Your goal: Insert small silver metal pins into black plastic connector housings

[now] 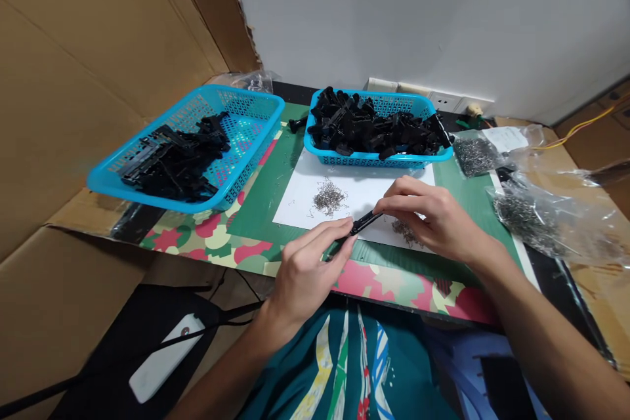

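Observation:
A slim, long black plastic part (367, 220) is held at a slant between my two hands, above the front of the white paper (295, 207). My left hand (310, 259) grips its lower left end between thumb and fingers. At the upper right end, the fingertips of my right hand (426, 213) are pinched together on the part; whether they also hold a tiny metal piece is hidden. One pile of small bent metal wire pieces (329, 197) lies on the paper beyond my left hand. Another pile (406, 231) is partly covered by my right hand.
A blue basket (251, 174) with black parts stands at the left; a second blue basket (378, 161), heaped with black parts, stands at the back. Plastic bags of metal pieces (475, 154) lie at the right. Cardboard (98, 26) walls the left side. A white phone-like object (165, 361) lies low left.

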A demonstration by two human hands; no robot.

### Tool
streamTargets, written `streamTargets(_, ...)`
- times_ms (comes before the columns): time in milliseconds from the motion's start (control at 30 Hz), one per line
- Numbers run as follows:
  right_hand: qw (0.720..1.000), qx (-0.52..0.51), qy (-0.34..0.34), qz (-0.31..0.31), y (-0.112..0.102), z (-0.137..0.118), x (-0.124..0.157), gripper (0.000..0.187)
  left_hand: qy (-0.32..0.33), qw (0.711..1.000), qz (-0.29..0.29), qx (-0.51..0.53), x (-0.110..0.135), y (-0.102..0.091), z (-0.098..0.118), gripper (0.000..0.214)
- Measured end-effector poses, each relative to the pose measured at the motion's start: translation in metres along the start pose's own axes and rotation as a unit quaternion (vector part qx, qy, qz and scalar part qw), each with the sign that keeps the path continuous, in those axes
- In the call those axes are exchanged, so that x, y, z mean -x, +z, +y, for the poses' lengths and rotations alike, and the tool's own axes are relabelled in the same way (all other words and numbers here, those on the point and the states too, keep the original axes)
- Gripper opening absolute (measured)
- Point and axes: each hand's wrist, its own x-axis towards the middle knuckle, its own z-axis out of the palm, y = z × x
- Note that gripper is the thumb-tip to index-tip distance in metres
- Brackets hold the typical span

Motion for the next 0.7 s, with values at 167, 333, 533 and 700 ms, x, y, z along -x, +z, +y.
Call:
streamTargets(167,1.0,0.001,-0.001,-0.004,0.001,0.001,0.0,0.036,-0.005,1.0,-0.013,-0.004,0.001,0.0,0.0,0.017)
streamTargets(333,1.0,0.01,0.005,-0.012,0.002,0.002,0.001,0.041,-0.004,1.0,-0.023,-0.009,0.002,0.001,-0.002,0.02)
streamTargets(533,1.0,0.005,0.004,-0.009,0.008,0.006,0.002,0.046,0.003,0.999,-0.023,-0.031,0.005,0.001,-0.003,0.024)
streamTargets(700,1.0,0.011,0.008,-0.005,0.011,0.007,0.003,0.046,0.008,0.999,-0.012,-0.047,0.005,0.002,-0.003,0.023)
